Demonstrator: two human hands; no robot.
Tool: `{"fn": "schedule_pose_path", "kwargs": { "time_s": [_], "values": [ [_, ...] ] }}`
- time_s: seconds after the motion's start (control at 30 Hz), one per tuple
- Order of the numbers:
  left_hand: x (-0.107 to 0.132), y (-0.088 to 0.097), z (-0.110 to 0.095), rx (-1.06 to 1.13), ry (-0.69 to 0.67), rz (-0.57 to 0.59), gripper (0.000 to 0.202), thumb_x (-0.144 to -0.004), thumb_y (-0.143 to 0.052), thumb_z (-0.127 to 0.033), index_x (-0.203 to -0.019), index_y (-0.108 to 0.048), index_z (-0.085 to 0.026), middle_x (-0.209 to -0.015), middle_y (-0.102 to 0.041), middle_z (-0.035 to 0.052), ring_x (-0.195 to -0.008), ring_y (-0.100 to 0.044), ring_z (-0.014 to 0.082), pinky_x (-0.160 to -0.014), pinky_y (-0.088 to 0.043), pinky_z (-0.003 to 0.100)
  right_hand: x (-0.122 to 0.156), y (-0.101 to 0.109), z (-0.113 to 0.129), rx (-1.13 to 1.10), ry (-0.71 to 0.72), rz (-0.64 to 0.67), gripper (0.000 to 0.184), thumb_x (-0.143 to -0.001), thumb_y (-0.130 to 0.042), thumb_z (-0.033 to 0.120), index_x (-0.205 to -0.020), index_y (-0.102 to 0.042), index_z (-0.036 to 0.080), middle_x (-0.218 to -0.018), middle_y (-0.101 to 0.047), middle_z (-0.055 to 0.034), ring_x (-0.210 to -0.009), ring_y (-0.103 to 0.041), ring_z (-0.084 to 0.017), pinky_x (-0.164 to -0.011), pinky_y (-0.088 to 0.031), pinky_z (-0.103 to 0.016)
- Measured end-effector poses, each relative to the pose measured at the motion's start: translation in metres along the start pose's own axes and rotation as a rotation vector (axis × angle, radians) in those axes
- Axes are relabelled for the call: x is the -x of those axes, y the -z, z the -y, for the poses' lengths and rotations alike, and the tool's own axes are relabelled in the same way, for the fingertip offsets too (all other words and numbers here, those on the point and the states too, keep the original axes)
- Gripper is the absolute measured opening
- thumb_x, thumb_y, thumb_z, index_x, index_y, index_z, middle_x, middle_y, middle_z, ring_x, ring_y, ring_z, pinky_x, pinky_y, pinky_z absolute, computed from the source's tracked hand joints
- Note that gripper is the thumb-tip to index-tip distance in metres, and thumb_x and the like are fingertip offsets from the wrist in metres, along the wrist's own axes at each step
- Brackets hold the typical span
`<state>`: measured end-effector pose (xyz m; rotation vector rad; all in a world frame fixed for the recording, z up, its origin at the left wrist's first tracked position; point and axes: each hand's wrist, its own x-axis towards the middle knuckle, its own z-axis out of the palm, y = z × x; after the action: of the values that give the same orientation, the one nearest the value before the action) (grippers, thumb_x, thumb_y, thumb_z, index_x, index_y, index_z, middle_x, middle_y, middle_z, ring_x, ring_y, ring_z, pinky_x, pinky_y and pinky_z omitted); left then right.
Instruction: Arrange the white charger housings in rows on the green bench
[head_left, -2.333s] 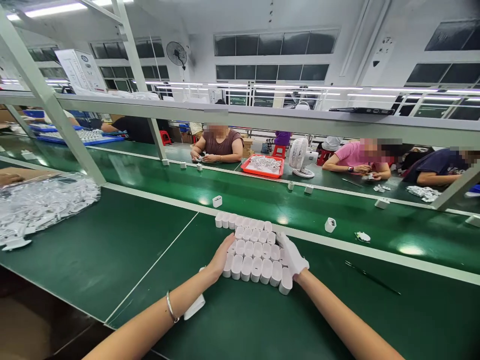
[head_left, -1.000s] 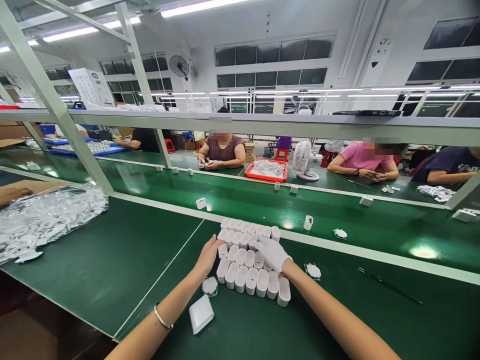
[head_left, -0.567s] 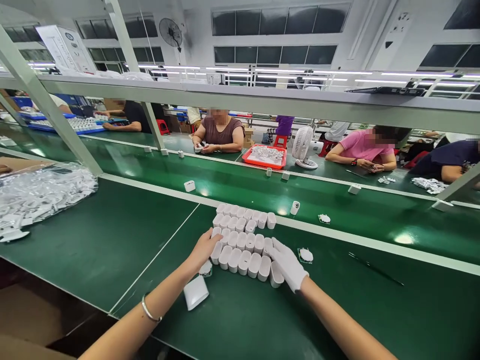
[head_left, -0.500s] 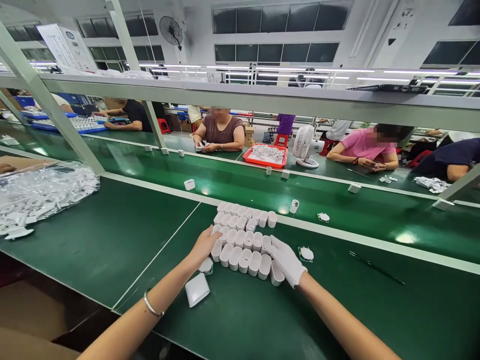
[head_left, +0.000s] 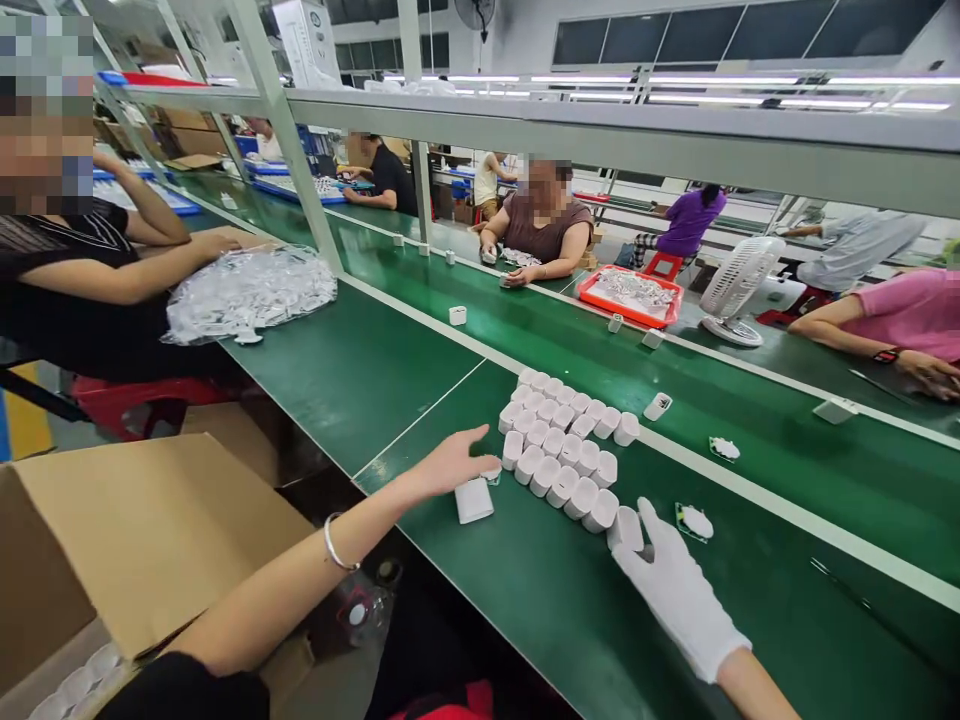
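Note:
Several small white plastic cases (head_left: 561, 486), oval and open-topped, stand in close rows on the green table. My left hand (head_left: 459, 462) is bare, its fingers spread and holding nothing, just left of the rows. Below its fingers lie a flat white plastic case (head_left: 474, 501) and a small green-edged part (head_left: 492, 475), partly covered by the hand. My right hand (head_left: 679, 585), in a white glove, has thumb and fingers on two sides of the end case (head_left: 625, 527) in the nearest row. Right of it lies a green circuit board with a white round part (head_left: 694, 522).
A green channel (head_left: 525, 335) beyond a white strip carries scattered cases and another board (head_left: 724, 449). A dark thin tool (head_left: 862, 600) lies to the right. At left are a bag of white parts (head_left: 255, 290), a seated co-worker and an open cardboard box (head_left: 165, 530). Other people sit opposite.
The view has swung left and down. My left hand has come off the rows and opened. My right hand has shifted to the end case of the nearest row.

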<state>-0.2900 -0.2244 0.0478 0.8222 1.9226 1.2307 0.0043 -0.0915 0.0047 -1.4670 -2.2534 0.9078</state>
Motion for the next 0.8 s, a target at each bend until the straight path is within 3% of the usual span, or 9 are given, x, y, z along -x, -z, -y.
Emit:
{"fn": "schedule_pose_path", "kwargs": {
  "time_s": [0.13,0.3,0.4,0.47,0.53,0.57,0.63,0.7,0.8],
  "values": [
    [0.005,-0.018,0.003,-0.224,-0.103,0.044,0.055,-0.061,-0.066,-0.032,-0.113,-0.06,-0.016,-0.124,-0.059,0.0102,-0.119,-0.05,0.0312,-0.099,-0.036,0.036,-0.001,-0.016,0.012,0.022,-0.038,0.004,0.073,-0.07,-0.05,0.042,-0.135,-0.036,0.012,-0.108,-0.052,-0.0126,-0.094,-0.059,-0.025,-0.089,-0.044,-0.038],
    [0.005,-0.02,0.007,-0.24,-0.107,0.058,0.039,-0.059,-0.064,-0.021,-0.098,-0.065,-0.02,-0.103,-0.069,0.0088,-0.102,-0.06,0.031,-0.086,-0.043,0.034,-0.009,-0.032,0.025,-0.098,0.016,0.002,0.067,-0.072,-0.049,0.04,-0.133,-0.036,0.014,-0.1,-0.051,-0.0096,-0.088,-0.058,-0.023,-0.086,-0.046,-0.038],
    [0.007,-0.017,0.013,-0.255,-0.112,0.013,0.043,-0.058,-0.067,-0.022,-0.101,-0.064,-0.019,-0.108,-0.067,0.0109,-0.105,-0.058,0.0325,-0.086,-0.042,0.035,-0.007,-0.035,0.032,-0.224,0.031,0.051,0.067,-0.073,-0.049,0.035,-0.135,-0.031,0.016,-0.099,-0.051,-0.0077,-0.082,-0.059,-0.021,-0.08,-0.049,-0.035],
    [0.01,-0.014,0.019,-0.264,-0.095,-0.062,0.051,-0.061,-0.068,-0.028,-0.111,-0.06,-0.017,-0.117,-0.062,0.0139,-0.108,-0.057,0.0327,-0.087,-0.041,0.036,0.001,-0.035,0.04,-0.234,0.044,-0.029,0.068,-0.075,-0.046,0.031,-0.138,-0.023,0.018,-0.102,-0.05,-0.0084,-0.082,-0.059,-0.02,-0.075,-0.051,-0.034],
    [0.016,-0.011,0.024,-0.271,-0.061,-0.135,0.063,-0.066,-0.066,-0.036,-0.123,-0.051,-0.015,-0.126,-0.056,0.0165,-0.109,-0.056,0.0321,-0.089,-0.04,0.037,0.012,-0.035,0.051,-0.092,0.14,-0.149,0.059,-0.079,-0.042,0.028,-0.137,-0.026,0.021,-0.104,-0.049,-0.0098,-0.086,-0.057,-0.022,-0.076,-0.05,-0.037],
    [0.022,-0.009,0.027,-0.281,-0.049,-0.151,0.067,-0.069,-0.064,-0.04,-0.129,-0.047,-0.015,-0.129,-0.053,0.0169,-0.11,-0.055,0.0317,-0.09,-0.04,0.037,0.016,-0.036,0.058,0.012,0.244,-0.138,0.053,-0.081,-0.039,0.025,-0.134,-0.032,0.023,-0.105,-0.049,-0.0103,-0.088,-0.056,-0.023,-0.078,-0.049,-0.038],
    [0.035,-0.008,0.032,-0.343,-0.078,-0.125,0.073,-0.069,-0.064,-0.044,-0.134,-0.041,-0.019,-0.135,-0.048,0.0148,-0.115,-0.05,0.0314,-0.092,-0.04,0.039,0.019,-0.04,0.075,0.165,0.492,0.037,0.048,-0.081,-0.038,0.019,-0.128,-0.041,0.027,-0.108,-0.052,-0.0085,-0.093,-0.055,-0.024,-0.079,-0.048,-0.036],
    [0.052,-0.01,0.035,-0.463,-0.173,-0.069,0.068,-0.066,-0.068,-0.04,-0.128,-0.047,-0.025,-0.14,-0.041,0.01,-0.122,-0.043,0.0313,-0.096,-0.039,0.04,0.011,-0.048,0.093,0.209,0.711,0.279,0.056,-0.077,-0.04,0.012,-0.13,-0.04,0.03,-0.119,-0.051,-0.0044,-0.1,-0.054,-0.021,-0.08,-0.047,-0.031],
    [0.076,-0.017,0.039,-0.633,-0.289,-0.019,0.05,-0.068,-0.066,-0.027,-0.117,-0.056,-0.031,-0.135,-0.045,0.004,-0.121,-0.044,0.0272,-0.097,-0.039,0.04,-0.01,-0.064,0.118,0.213,0.89,0.46,0.059,-0.076,-0.044,0.01,-0.132,-0.039,0.029,-0.134,-0.043,-0.0015,-0.105,-0.052,-0.018,-0.083,-0.044,-0.027]
  ]
}}
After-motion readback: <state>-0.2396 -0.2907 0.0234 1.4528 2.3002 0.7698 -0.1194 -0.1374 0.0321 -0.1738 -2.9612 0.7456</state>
